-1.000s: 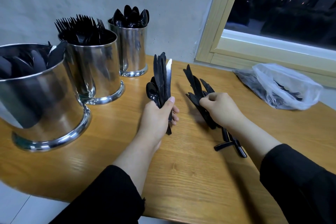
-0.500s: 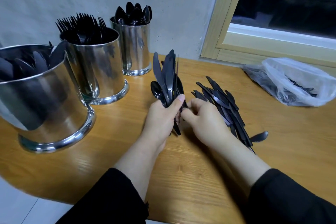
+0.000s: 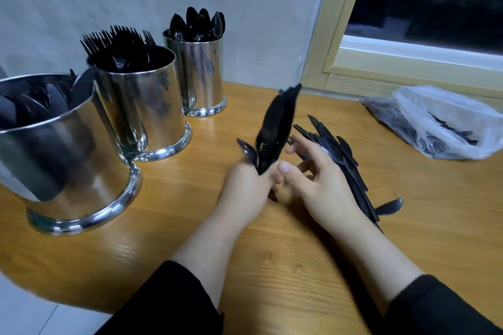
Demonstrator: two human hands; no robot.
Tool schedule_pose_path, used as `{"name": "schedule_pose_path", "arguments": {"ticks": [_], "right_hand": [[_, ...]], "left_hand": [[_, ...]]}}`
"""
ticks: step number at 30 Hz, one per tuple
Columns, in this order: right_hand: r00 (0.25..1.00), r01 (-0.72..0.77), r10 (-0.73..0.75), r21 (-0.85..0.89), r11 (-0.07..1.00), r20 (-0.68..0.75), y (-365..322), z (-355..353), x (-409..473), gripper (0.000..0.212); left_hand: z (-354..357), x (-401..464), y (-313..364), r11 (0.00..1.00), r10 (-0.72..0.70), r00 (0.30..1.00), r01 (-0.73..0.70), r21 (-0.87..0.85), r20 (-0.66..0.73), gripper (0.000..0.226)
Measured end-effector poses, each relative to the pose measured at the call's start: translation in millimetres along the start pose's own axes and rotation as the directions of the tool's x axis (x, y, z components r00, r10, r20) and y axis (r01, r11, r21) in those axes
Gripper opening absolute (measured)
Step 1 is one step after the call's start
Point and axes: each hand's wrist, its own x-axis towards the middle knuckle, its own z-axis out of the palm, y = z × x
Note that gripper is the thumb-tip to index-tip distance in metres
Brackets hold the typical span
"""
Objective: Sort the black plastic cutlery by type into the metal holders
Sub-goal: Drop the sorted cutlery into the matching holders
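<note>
My left hand (image 3: 246,189) grips a bundle of black cutlery (image 3: 277,128) by the handles, mostly knives with a spoon sticking out on the left, held upright and tilted right. My right hand (image 3: 324,182) is open beside it, thumb near the bundle's base, fingers spread over a loose pile of black knives (image 3: 343,158) lying on the table. A stray spoon (image 3: 389,207) lies at the pile's near end. Three metal holders stand at left: the nearest (image 3: 70,160) holds knives, the middle one (image 3: 144,109) forks, the far one (image 3: 202,73) spoons.
The wooden table (image 3: 272,266) has a rounded front-left edge. A clear plastic bag (image 3: 441,122) with more black cutlery lies at the right under a window frame (image 3: 329,43). A grey wall stands close behind the holders.
My left hand's bundle has tilted to the right. My right hand has opened its fingers and lifted off the pile's near side, staying by the bundle's base.
</note>
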Motion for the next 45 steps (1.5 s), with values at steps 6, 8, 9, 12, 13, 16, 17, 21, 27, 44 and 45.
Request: {"name": "schedule_pose_path", "arguments": {"ticks": [6,8,9,12,13,16,17,21,27,44,45], "right_hand": [[0.989,-0.138,0.15,0.376,0.916,-0.003,-27.1,-6.8,12.3,0.055],[0.99,-0.12,0.136,0.296,0.948,-0.034,-31.8,-4.1,17.4,0.035],[0.99,-0.112,0.132,0.265,0.958,-0.058,-33.2,-2.9,19.9,0.027],[0.981,-0.13,0.169,0.328,0.936,-0.093,-34.6,-2.7,26.4,0.024],[0.982,-0.137,0.174,0.34,0.93,-0.08,-35.2,-3.4,27.6,0.026],[0.985,-0.13,0.159,0.331,0.935,-0.061,-38.6,-4.6,29.8,0.029],[0.986,-0.125,0.154,0.333,0.935,-0.063,-39.8,-5.1,30.5,0.028],[0.986,-0.147,0.166,0.338,0.93,-0.029,-44.2,-8.5,35.1,0.016],[0.98,-0.175,0.197,0.336,0.925,-0.033,-54.3,-9.9,39.8,0.031],[0.986,-0.009,0.02,0.066,0.998,-0.164,-109.2,-10.8,33.6,0.038],[0.984,0.011,0.005,0.087,0.996,-0.181,-121.9,-11.2,34.1,0.038]], "left_hand": [[1.4,-1.7,-0.4,1.0,-0.002,0.997,0.003,-0.015,0.075,0.013],[1.2,-3.8,1.8,0.999,-0.011,0.996,0.016,-0.047,0.093,0.011],[1.0,-4.9,3.0,0.998,-0.004,0.994,0.011,-0.067,0.109,0.011],[-1.9,-7.2,5.6,0.992,0.016,0.986,0.005,-0.128,0.167,0.011],[-3.3,-7.4,5.3,0.989,0.017,0.984,0.01,-0.145,0.179,0.012],[-4.9,-8.1,5.0,0.974,0.014,0.976,0.035,-0.223,0.218,0.013],[-5.0,-8.4,5.7,0.967,0.005,0.972,0.055,-0.25,0.234,0.01],[-6.2,-8.2,7.0,0.931,-0.035,0.957,0.135,-0.338,0.289,0.02],[-8.1,-9.4,10.4,0.912,-0.001,0.948,0.131,-0.388,0.319,0.03],[-35.8,-24.3,36.9,0.983,-0.092,0.994,0.08,-0.168,-0.061,0.041],[-47.0,-25.5,43.4,0.991,-0.057,0.988,0.039,-0.128,-0.14,0.041]]}}
